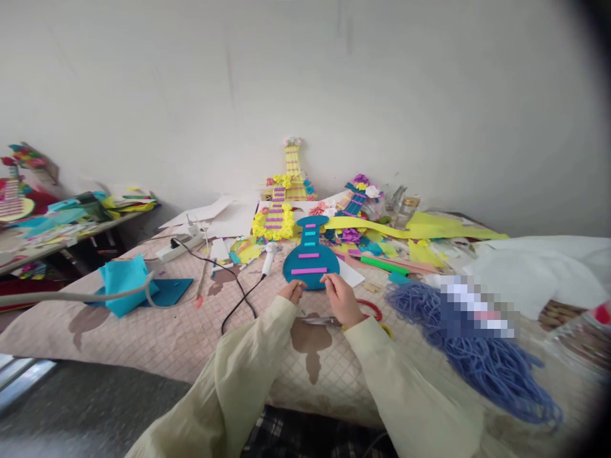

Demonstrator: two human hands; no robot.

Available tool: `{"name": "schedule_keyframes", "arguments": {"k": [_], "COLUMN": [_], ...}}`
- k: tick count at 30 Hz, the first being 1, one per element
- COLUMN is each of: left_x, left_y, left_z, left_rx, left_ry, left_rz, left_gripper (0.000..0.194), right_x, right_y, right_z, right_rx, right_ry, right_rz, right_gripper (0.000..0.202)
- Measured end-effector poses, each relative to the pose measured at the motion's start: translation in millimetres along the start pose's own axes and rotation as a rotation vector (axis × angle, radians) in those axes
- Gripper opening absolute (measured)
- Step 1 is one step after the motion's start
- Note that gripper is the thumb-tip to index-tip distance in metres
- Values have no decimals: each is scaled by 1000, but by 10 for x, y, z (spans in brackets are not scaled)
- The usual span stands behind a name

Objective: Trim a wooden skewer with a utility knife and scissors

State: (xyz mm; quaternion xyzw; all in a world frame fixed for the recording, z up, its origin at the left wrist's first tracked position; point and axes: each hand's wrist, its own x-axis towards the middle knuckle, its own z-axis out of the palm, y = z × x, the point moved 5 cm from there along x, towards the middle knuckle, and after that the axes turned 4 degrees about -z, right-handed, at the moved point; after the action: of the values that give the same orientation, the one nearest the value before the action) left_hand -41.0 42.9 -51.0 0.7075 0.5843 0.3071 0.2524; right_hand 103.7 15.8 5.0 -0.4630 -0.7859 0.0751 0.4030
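Note:
A dark teal guitar-shaped cutout (311, 259) with purple and light blue strips across it stands upright before me. My left hand (292, 291) is closed at its lower left edge, fingertips pinched together. At the lower right edge is my right hand (340, 299), also closed, thumb against fingers. What either hand pinches is too small to make out. Scissors (319, 320) with red and yellow handles lie on the cloth, partly beneath my right hand. A white glue gun (269, 259) rests to the left of the cutout.
Blue yarn (458, 343) is heaped at right, near a clear jar (585, 334). Decorated guitar shapes (274, 213) stand at the back with yellow strips (429, 228). At left are a power strip (179, 247), black cords and turquoise sheets (125, 283) on the patterned cloth.

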Motion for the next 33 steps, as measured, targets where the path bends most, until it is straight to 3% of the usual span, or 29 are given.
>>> {"name": "schedule_keyframes", "arguments": {"k": [4,7,12,15,17,22,25,29,33], "left_x": [-16,-63,-98,-40,21,131,127,71,21], "left_y": [41,47,-7,-16,-5,14,-3,-15,-1], "left_z": [-68,-193,-357,-351,-295,-92,-38,-56,-103], "left_rx": [-108,-147,-117,-45,7,86,88,37,-42], "left_ry": [-61,-66,-65,-79,-95,-142,-133,-81,-16], "left_rz": [15,46,74,118,162,278,322,345,314], "left_gripper": [27,28,20,18,20,22,20,15,16], "right_x": [-14,-41,-144,-216,-244,-223,-209,-314,-503], "right_y": [-71,13,493,758,846,843,823,801,704], "right_z": [-173,-396,-713,-728,-676,-599,-729,-996,-1088], "right_rx": [63,54,-63,-182,-249,-316,-325,-349,-328], "right_ry": [10,-5,-63,-130,-186,-283,-253,-158,-198], "right_rz": [16,57,172,208,206,155,131,159,144], "right_gripper": [29,30,23,12,14,18,14,25,34]}}
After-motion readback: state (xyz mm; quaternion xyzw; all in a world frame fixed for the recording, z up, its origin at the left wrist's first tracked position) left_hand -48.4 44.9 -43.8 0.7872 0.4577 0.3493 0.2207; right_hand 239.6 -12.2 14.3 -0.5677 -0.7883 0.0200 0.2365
